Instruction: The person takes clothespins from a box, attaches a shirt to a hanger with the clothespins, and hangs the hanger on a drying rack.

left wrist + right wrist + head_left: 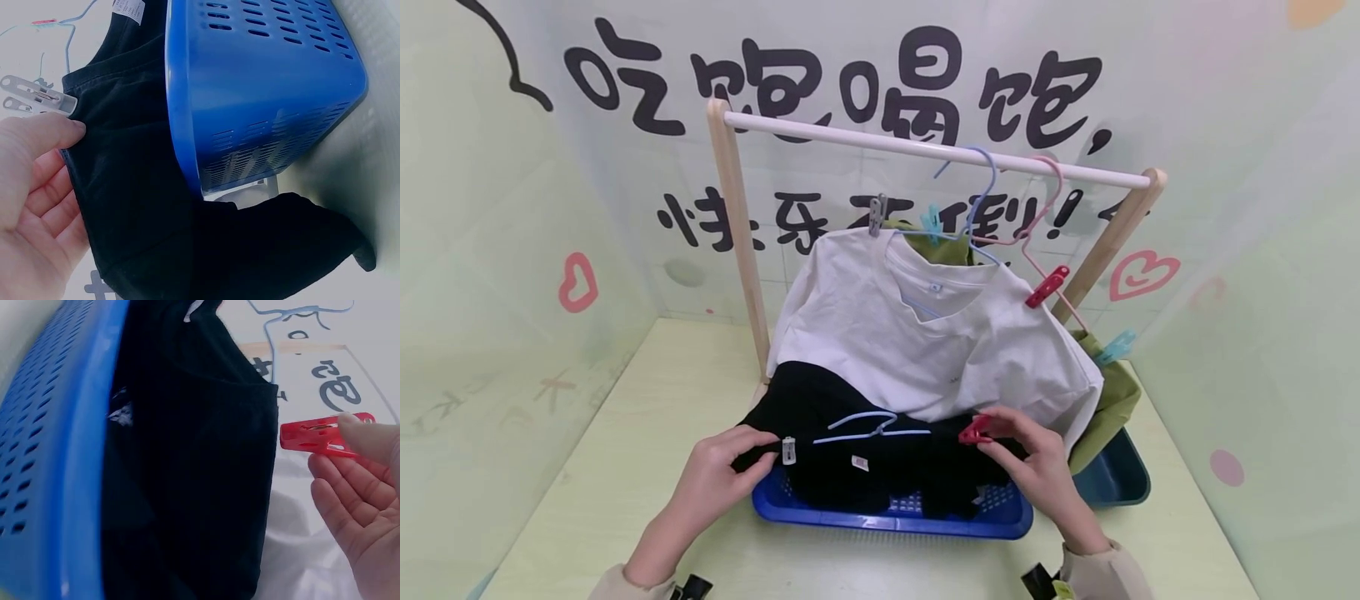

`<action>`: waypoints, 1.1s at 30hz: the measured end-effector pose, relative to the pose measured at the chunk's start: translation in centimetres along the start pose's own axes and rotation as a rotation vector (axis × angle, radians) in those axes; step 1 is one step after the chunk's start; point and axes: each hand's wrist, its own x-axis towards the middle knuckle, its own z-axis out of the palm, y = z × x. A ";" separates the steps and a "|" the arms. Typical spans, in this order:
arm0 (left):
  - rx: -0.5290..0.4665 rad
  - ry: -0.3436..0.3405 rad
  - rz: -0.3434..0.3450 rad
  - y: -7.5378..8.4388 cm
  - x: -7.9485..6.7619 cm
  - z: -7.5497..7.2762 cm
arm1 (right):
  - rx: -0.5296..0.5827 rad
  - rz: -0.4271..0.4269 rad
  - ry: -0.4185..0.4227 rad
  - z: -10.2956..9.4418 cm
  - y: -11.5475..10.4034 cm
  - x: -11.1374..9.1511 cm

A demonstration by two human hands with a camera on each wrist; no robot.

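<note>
A black shirt [902, 462] with a small white label lies over the blue basket [887, 523], a light-blue hanger [878, 431] within its neck. My left hand [722, 462] pinches the shirt's shoulder edge, thumb in front and fingers behind. Right by that thumb, a whitish clothespin [47, 97] is clipped at the shoulder. My right hand [1036, 457] pinches a red clothespin [319, 433] between thumb and fingers. In the right wrist view the clothespin's tip points at the other shoulder edge, with a small gap between them.
Behind stands a wooden rack with a white rail [910, 148]. A white shirt [880, 325] hangs there, with grey and red clothespins on its shoulders. A green garment [1108, 404] with a turquoise clothespin [1116, 347] hangs behind it, above a dark teal bin [1123, 475].
</note>
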 end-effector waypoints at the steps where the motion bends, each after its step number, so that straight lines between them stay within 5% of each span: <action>1: 0.001 0.001 0.000 0.0 0.0 0.0 | 0.002 -0.026 0.013 0.1 0.0 0.2; 7: -0.003 0.008 0.001 0.0 0.0 0.0 | -0.010 -0.165 0.059 0.7 0.8 1.0; 21: -0.011 0.009 0.004 0.1 0.0 0.0 | -0.038 -0.221 0.035 1.2 1.5 1.6; 33: -0.006 0.011 0.001 0.2 0.0 0.0 | -0.043 -0.106 -0.031 1.2 1.6 1.2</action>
